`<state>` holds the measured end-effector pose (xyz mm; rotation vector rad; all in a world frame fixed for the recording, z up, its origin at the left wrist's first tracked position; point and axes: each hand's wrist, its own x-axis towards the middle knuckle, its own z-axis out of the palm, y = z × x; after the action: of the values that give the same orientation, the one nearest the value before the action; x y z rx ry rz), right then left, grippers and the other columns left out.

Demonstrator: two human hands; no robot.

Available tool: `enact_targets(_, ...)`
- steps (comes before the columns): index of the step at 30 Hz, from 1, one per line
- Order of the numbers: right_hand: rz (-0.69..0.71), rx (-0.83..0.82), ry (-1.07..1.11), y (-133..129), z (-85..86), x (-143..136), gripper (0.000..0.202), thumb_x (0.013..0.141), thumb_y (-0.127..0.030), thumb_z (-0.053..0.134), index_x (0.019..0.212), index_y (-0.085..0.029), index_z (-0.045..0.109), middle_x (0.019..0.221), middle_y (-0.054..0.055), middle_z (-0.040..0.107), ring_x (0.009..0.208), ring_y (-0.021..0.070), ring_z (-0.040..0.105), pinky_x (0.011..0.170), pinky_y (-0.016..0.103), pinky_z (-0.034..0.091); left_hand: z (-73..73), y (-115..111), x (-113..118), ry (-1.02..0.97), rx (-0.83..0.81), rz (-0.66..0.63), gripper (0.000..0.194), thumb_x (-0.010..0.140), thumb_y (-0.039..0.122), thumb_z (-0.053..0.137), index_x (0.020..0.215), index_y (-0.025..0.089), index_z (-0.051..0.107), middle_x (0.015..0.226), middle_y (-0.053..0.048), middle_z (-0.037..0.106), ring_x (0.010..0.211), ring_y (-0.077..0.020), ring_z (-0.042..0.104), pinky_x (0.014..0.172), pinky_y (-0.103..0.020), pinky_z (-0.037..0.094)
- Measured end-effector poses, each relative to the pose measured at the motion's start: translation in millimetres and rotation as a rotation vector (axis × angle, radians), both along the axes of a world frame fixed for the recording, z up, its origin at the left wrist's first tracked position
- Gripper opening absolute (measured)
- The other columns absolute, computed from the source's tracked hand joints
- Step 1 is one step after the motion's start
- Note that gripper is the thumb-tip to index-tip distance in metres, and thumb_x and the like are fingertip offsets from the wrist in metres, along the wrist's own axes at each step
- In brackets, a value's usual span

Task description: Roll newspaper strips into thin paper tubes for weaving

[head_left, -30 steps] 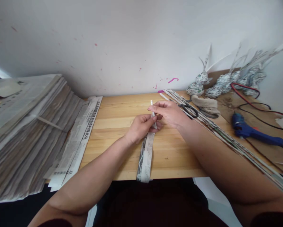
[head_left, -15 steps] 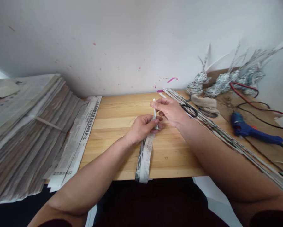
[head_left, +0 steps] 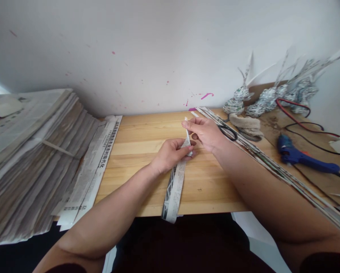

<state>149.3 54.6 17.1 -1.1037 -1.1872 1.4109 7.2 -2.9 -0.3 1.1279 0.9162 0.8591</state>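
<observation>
A newspaper strip (head_left: 177, 189) runs from between my hands down to the table's front edge, its lower end folded back in a loop. My left hand (head_left: 174, 152) is closed round the strip, thumb on top, where the paper narrows. Just above and to the right, my right hand (head_left: 201, 131) pinches the thin, twisted upper end between thumb and fingertips, with the white tip poking out. Part of the paper is hidden by my left fingers. Black-handled scissors (head_left: 228, 132) lie right beside my right wrist.
At left, a tall newspaper stack (head_left: 44, 151) stands beside loose newspaper sheets (head_left: 101, 159). Rolled paper sticks (head_left: 255, 155) lie along the right. Beyond them are a blue glue gun (head_left: 306, 157), a cloth (head_left: 245, 125), cables and woven paper figures (head_left: 238, 100) against the wall.
The upper end of the strip looks flatter and leans slightly more left at its tip. The hanging loop has swung a little to the left. Both hands stay nearly in place.
</observation>
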Motion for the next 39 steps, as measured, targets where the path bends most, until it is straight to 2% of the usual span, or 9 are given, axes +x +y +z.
enact_targets(2, 0.042, -0.004, -0.004, -0.1, -0.2, 1.8, 0.037, 0.063, -0.047, 0.084, 0.071, -0.017, 0.063, 0.060, -0.004, 0.052, 0.049, 0.0056, 0.039, 0.042, 0.022, 0.025, 0.9, 0.1, -0.4, -0.013, -0.025, 0.003, 0.024, 0.081, 0.028, 0.070, 0.098, 0.011, 0.070, 0.081, -0.007, 0.072, 0.078, -0.0134, 0.068, 0.076, -0.028, 0.055)
enact_targets(7, 0.336, -0.026, -0.022, -0.4, 0.3, 10.2, 0.039, 0.075, -0.053, 0.074, 0.086, -0.016, 0.072, 0.057, -0.003, 0.050, 0.047, 0.0071, 0.042, 0.041, 0.022, 0.031, 1.1, 1.2, -2.0, -0.058, -0.071, -0.017, 0.026, 0.079, 0.030, 0.073, 0.097, 0.010, 0.070, 0.080, -0.008, 0.072, 0.078, -0.0146, 0.069, 0.076, -0.029, 0.055)
enact_targets(16, 0.146, -0.084, -0.072, -6.2, 5.5, -0.2, 0.028, 0.077, -0.041, 0.076, 0.071, -0.015, 0.067, 0.048, -0.005, 0.043, 0.041, 0.0063, 0.034, 0.037, 0.022, 0.026, 1.0, 0.7, -1.0, -0.009, -0.022, -0.030, 0.027, 0.078, 0.034, 0.074, 0.091, 0.010, 0.071, 0.078, -0.007, 0.072, 0.074, -0.0130, 0.067, 0.074, -0.027, 0.055)
enact_targets(22, 0.081, 0.086, -0.146, -5.2, 2.6, 1.2, 0.032, 0.077, -0.045, 0.075, 0.070, -0.015, 0.069, 0.048, -0.005, 0.039, 0.046, 0.0059, 0.031, 0.040, 0.022, 0.019, 0.6, -0.7, -0.8, 0.139, 0.030, 0.015, 0.028, 0.083, 0.037, 0.069, 0.090, 0.010, 0.071, 0.082, -0.009, 0.073, 0.072, -0.0130, 0.067, 0.070, -0.026, 0.055)
enact_targets(24, 0.139, 0.066, -0.092, -2.4, 2.4, 5.8, 0.036, 0.077, -0.050, 0.073, 0.075, -0.014, 0.071, 0.053, -0.005, 0.042, 0.048, 0.0061, 0.035, 0.040, 0.022, 0.020, 0.6, -0.2, -1.8, 0.101, 0.004, -0.006, 0.027, 0.083, 0.036, 0.069, 0.090, 0.010, 0.071, 0.082, -0.010, 0.073, 0.075, -0.0138, 0.068, 0.072, -0.026, 0.055)
enact_targets(27, 0.338, -0.021, 0.019, 2.7, 3.0, 15.0, 0.039, 0.079, -0.050, 0.071, 0.091, -0.014, 0.074, 0.061, -0.003, 0.048, 0.053, 0.0069, 0.041, 0.041, 0.021, 0.025, 1.2, 1.3, -4.4, -0.004, -0.062, -0.059, 0.029, 0.082, 0.035, 0.070, 0.096, 0.010, 0.070, 0.083, -0.010, 0.074, 0.079, -0.0159, 0.070, 0.073, -0.029, 0.056)
enact_targets(30, 0.414, -0.054, 0.053, 6.3, 2.5, 21.0, 0.034, 0.075, -0.044, 0.076, 0.090, -0.013, 0.073, 0.059, -0.003, 0.048, 0.054, 0.0074, 0.042, 0.042, 0.020, 0.026, 1.4, 2.1, -6.6, -0.041, -0.107, -0.119, 0.032, 0.082, 0.036, 0.071, 0.099, 0.010, 0.070, 0.085, -0.011, 0.074, 0.078, -0.0166, 0.070, 0.073, -0.031, 0.057)
enact_targets(35, 0.290, -0.046, 0.009, 5.9, -1.3, 15.1, 0.029, 0.072, -0.042, 0.078, 0.077, -0.014, 0.069, 0.054, -0.004, 0.045, 0.050, 0.0071, 0.038, 0.040, 0.021, 0.019, 0.3, 1.3, -5.3, -0.008, -0.049, -0.134, 0.031, 0.080, 0.037, 0.072, 0.097, 0.011, 0.071, 0.084, -0.008, 0.073, 0.080, -0.0143, 0.069, 0.078, -0.030, 0.056)
enact_targets(39, 0.029, 0.115, -0.116, 1.4, -0.4, 4.9, 0.031, 0.070, -0.043, 0.079, 0.068, -0.015, 0.066, 0.053, -0.004, 0.047, 0.049, 0.0069, 0.036, 0.041, 0.022, 0.020, -0.8, 1.4, -3.4, 0.093, 0.016, -0.065, 0.029, 0.081, 0.040, 0.070, 0.088, 0.011, 0.072, 0.082, -0.008, 0.072, 0.077, -0.0137, 0.067, 0.075, -0.027, 0.055)
